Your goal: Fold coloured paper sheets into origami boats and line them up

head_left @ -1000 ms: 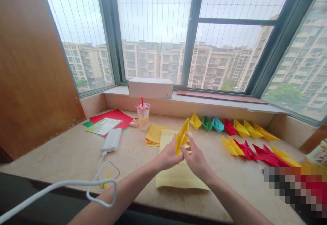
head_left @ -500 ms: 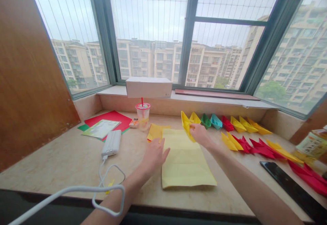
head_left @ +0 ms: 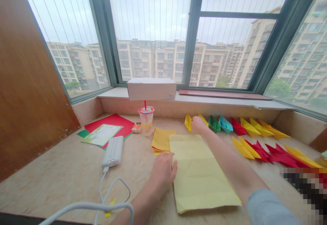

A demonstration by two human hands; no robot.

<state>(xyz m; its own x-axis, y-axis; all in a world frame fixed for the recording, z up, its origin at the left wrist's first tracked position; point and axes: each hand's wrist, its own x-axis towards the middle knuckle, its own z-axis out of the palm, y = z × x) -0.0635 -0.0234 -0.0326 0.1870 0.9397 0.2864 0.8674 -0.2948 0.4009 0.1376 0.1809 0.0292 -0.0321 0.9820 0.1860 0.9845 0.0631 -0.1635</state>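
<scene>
My right hand point(head_left: 198, 123) reaches far across the stone sill and holds a folded yellow paper boat point(head_left: 188, 122) at the left end of a row of paper boats point(head_left: 230, 126), yellow, green, blue and red. My left hand point(head_left: 163, 171) lies flat with fingers together on the left edge of a large pale yellow sheet point(head_left: 200, 174) lying before me. A small stack of orange-yellow papers point(head_left: 162, 139) lies just beyond the left hand.
More yellow and red folded pieces point(head_left: 268, 151) lie at the right. A plastic cup with a red straw point(head_left: 146, 120), red and green sheets point(head_left: 112, 124), a white power bank point(head_left: 113, 151) with its cable and a white box point(head_left: 151, 88) occupy the left and back.
My hands parted from the yellow boat held in the air; the right carried it forward to the row's left end, and the left came down onto the pale yellow sheet's edge.
</scene>
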